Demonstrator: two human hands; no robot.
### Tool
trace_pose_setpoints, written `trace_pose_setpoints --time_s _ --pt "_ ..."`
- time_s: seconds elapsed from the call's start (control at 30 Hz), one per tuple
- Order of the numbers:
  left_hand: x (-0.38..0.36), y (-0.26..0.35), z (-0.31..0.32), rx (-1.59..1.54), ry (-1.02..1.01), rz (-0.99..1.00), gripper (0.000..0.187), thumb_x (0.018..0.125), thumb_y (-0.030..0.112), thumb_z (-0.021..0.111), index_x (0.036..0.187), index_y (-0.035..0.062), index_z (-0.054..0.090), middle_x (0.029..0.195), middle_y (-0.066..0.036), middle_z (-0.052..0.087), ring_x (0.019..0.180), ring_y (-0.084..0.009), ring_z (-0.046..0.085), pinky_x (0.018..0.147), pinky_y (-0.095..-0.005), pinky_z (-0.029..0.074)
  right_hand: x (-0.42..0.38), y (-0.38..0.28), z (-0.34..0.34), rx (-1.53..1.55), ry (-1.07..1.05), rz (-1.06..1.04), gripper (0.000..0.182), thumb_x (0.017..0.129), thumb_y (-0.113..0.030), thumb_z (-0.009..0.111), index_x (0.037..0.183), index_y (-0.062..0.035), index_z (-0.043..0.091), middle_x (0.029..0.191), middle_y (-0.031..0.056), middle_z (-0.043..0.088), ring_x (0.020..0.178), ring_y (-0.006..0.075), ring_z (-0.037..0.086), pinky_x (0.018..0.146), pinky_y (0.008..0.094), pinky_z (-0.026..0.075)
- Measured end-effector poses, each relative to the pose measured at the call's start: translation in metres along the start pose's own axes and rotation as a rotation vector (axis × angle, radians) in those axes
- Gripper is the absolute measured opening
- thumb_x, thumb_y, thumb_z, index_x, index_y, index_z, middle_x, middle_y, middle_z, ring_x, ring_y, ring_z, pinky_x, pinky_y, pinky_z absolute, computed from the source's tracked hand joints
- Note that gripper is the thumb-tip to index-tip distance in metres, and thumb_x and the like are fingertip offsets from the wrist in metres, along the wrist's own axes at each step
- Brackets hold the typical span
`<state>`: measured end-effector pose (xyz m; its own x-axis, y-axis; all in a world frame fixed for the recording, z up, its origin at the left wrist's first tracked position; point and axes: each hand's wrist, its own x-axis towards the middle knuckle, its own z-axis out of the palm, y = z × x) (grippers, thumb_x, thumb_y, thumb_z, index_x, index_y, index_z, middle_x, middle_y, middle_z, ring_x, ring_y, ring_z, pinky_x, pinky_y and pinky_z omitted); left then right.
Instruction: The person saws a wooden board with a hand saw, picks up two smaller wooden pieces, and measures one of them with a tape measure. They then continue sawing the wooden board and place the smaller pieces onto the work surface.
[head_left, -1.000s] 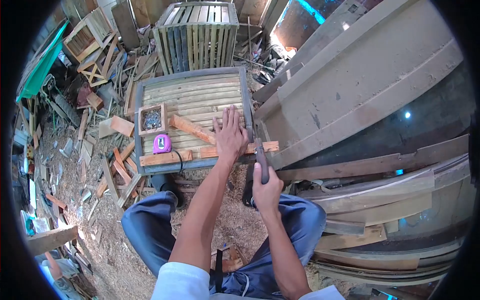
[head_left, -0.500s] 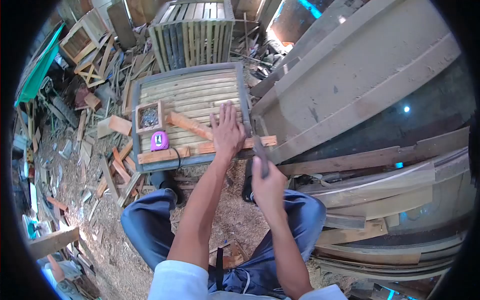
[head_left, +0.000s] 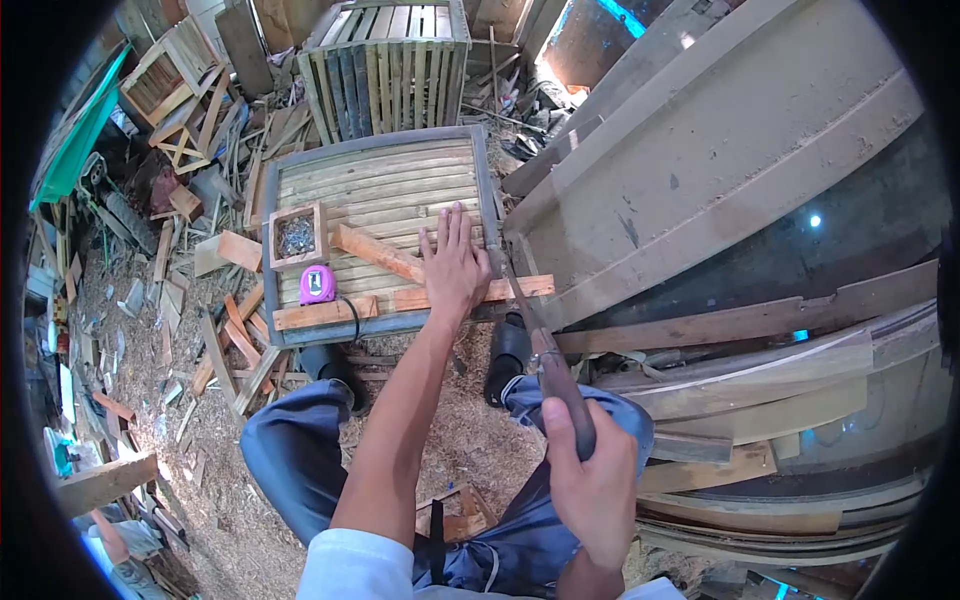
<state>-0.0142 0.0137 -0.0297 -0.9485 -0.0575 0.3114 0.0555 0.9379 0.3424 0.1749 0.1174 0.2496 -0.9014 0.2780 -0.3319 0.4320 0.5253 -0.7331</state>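
Observation:
My right hand is wrapped round the dark handle of a handsaw. The saw's narrow blade reaches forward to a thin wooden strip and crosses it past the bench's right edge. With fingers stretched out, my left hand lies flat over that strip and the slatted bench top. A slanting wood piece ends beside my left hand. Farther left are a pink tape measure, a small wooden box with small dark bits inside, and another wooden strip along the near edge.
Behind the bench stands a slatted crate. Scrap wood litters the ground at left. Large dusty panels lean at right, above stacked boards. Another person's arm shows at lower left.
My right hand has drawn the handsaw back toward my body and to the right, so more of its blade and handle shows. My left hand stays in place.

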Motion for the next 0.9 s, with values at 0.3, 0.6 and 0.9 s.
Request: trace_pose_setpoints --time_s 0.3,0.6,0.9 --pt "0.005 0.0 -0.002 -0.078 -0.004 -0.018 0.06 0.086 0.022 0.046 0.143 0.006 0.037 0.156 -0.008 0.03 0.145 -0.0256 0.025 0.117 -0.0552 0.015 0.124 0.061 0.092 -0.076 0.132 -0.211 0.042 0.095 -0.037 0.054 0.09 0.0034 0.065 0.071 0.0287 0.062 0.073 0.0477 0.063 0.064 0.0512 0.049" --pt "-0.001 0.0 -0.003 -0.034 0.007 -0.013 0.058 0.087 0.023 0.046 0.142 0.0066 0.04 0.156 -0.007 0.03 0.145 -0.023 0.026 0.116 -0.0537 0.017 0.004 -0.003 -0.001 -0.015 -0.005 0.002 0.036 0.095 -0.031 0.059 0.08 0.0013 0.06 0.058 0.0188 0.057 0.059 0.0406 0.062 0.052 0.0401 0.045" --pt "0.003 -0.001 -0.002 -0.045 -0.013 -0.011 0.058 0.087 0.025 0.044 0.141 0.0034 0.042 0.157 -0.008 0.028 0.146 -0.0238 0.024 0.118 -0.0519 0.015 0.111 0.077 0.091 0.02 0.176 -0.265 0.037 0.095 -0.033 0.055 0.084 0.0014 0.064 0.064 0.0258 0.06 0.068 0.0455 0.062 0.059 0.049 0.048"
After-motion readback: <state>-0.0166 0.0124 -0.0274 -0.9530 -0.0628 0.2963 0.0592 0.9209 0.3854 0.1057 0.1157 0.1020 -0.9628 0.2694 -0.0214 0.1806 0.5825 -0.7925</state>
